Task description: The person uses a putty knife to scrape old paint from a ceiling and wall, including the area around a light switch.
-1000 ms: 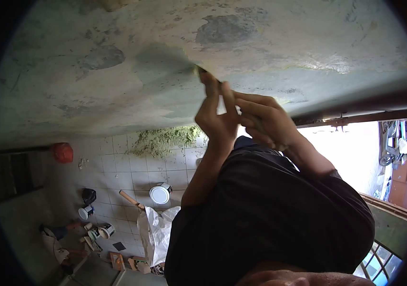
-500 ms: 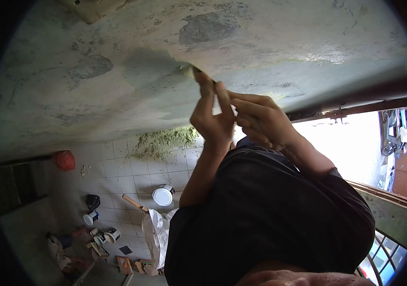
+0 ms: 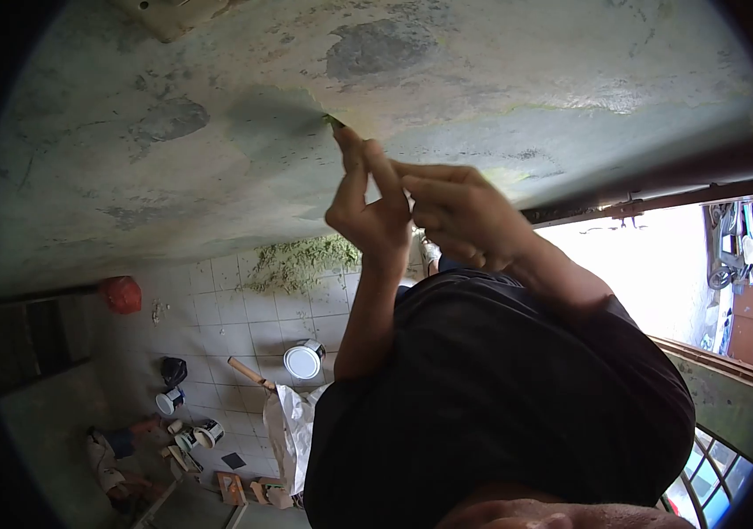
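My left hand [image 3: 366, 210] is closed on a small scraping tool whose greenish tip [image 3: 333, 122] presses against a stained grey plaster surface [image 3: 500, 79]. My right hand [image 3: 454, 219] sits tight against the left one, fingers curled and touching it. Whether it also grips the tool is hidden. A smoother grey patch [image 3: 275, 123] lies on the surface just left of the tip. My black shirt [image 3: 500, 406] fills the lower middle of the view.
Far below lies a tiled floor [image 3: 244, 317] with a pile of green debris [image 3: 301, 260], a white bucket [image 3: 303, 361], a white sack [image 3: 287, 428], a wooden stick [image 3: 249, 373], a red object [image 3: 121, 294] and several cans. A dark bar [image 3: 659, 189] and a bright opening are at the right.
Both hands have slid left and slightly up along the grey surface, carrying the tool tip with them. The view has shifted a little the same way.
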`<act>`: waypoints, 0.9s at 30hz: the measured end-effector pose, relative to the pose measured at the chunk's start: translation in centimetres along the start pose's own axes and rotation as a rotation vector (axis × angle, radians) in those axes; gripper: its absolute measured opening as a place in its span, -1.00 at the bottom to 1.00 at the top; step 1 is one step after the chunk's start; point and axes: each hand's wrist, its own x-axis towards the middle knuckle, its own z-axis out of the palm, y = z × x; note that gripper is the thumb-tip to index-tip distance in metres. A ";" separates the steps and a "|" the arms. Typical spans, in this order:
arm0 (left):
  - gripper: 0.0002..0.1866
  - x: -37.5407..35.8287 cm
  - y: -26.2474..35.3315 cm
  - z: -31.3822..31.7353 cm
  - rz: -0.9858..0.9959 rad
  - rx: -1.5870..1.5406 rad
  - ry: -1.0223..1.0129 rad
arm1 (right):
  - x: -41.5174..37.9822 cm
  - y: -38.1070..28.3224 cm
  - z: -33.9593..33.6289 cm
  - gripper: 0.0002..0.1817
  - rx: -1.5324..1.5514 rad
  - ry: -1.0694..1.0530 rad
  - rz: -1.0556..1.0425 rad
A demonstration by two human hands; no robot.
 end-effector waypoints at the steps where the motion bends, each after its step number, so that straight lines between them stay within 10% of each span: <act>1: -0.55 0.3 -0.5 -0.1 0.085 0.063 0.025 | 0.2 0.2 0.1 -0.48 0.003 -0.004 -0.027; 27: -0.44 0.2 -0.2 0.7 0.159 0.062 0.002 | -1.2 -0.6 -0.5 -0.49 -0.029 0.055 -0.077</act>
